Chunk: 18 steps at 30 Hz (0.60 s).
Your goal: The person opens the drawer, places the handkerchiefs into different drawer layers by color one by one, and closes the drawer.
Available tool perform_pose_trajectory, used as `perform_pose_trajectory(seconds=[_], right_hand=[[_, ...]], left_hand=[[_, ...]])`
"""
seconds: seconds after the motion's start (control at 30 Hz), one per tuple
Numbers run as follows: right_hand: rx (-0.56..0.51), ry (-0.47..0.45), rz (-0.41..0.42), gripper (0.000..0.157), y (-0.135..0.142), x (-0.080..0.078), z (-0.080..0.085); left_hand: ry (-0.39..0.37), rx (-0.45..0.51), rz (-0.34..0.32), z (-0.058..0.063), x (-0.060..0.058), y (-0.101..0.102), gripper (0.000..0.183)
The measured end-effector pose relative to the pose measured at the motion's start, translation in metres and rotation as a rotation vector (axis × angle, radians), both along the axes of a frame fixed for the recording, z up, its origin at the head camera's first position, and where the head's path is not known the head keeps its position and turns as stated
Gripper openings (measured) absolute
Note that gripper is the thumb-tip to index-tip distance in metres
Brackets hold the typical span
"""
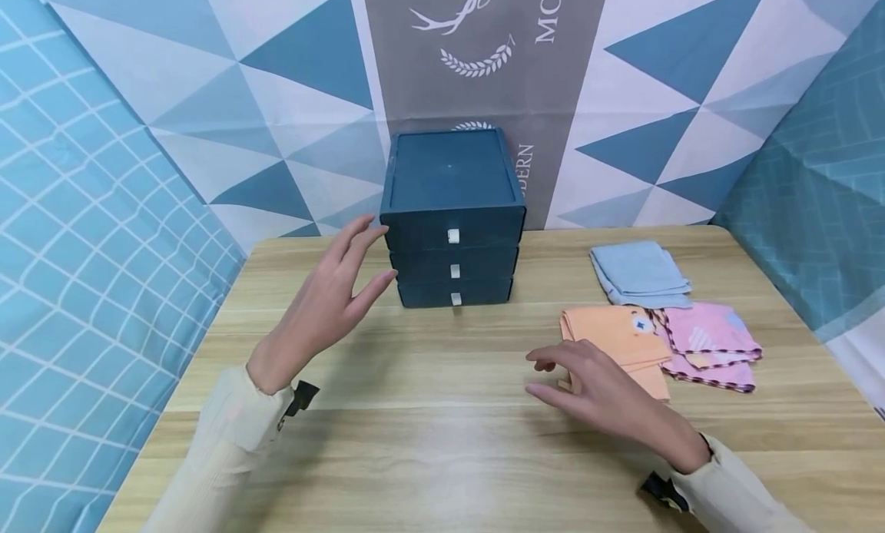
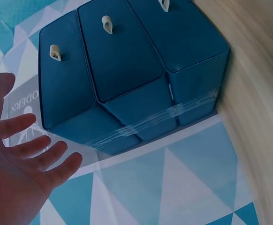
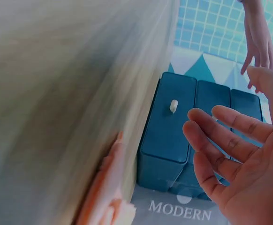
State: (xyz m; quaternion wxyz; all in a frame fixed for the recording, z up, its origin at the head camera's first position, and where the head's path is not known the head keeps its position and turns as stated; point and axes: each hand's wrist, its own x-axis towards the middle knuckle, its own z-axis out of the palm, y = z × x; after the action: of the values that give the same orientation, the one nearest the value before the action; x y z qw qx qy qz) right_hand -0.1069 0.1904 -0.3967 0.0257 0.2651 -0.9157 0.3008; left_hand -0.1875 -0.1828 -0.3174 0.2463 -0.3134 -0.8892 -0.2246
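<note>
A dark blue box of 3 stacked drawers (image 1: 452,172) stands at the back of the wooden table, each drawer front bearing a small white pull tab. My left hand (image 1: 321,302) hovers just left of the drawers with its fingers spread and nothing in them. In the left wrist view the fingers (image 2: 26,145) lie apart from the drawer box (image 2: 122,65), which has clear tape along its side. Over the table in front of the orange folded cloth (image 1: 611,337), my right hand (image 1: 594,387) is held with loosely bent fingers, and it holds nothing.
Beside the orange cloth lies a pink folded cloth (image 1: 712,337) with a checked edge. Behind them is a light blue folded cloth (image 1: 639,272). The wooden table (image 1: 442,456) meets patterned fabric (image 1: 276,126) at the back and a blue gridded sheet (image 1: 90,249) on the left.
</note>
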Motion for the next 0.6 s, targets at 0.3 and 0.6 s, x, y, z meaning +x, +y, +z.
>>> perform_pose_trajectory(seconds=[0.3, 0.6], right_hand=[[-0.148, -0.099, 0.08, 0.034, -0.031, -0.029, 0.017], [-0.286, -0.221, 0.089, 0.029, -0.053, -0.058, 0.029]], left_hand=[[-0.011, -0.015, -0.009, 0.011, -0.014, 0.009, 0.064], [-0.112, 0.0, -0.037, 0.018, -0.027, 0.015, 0.057]])
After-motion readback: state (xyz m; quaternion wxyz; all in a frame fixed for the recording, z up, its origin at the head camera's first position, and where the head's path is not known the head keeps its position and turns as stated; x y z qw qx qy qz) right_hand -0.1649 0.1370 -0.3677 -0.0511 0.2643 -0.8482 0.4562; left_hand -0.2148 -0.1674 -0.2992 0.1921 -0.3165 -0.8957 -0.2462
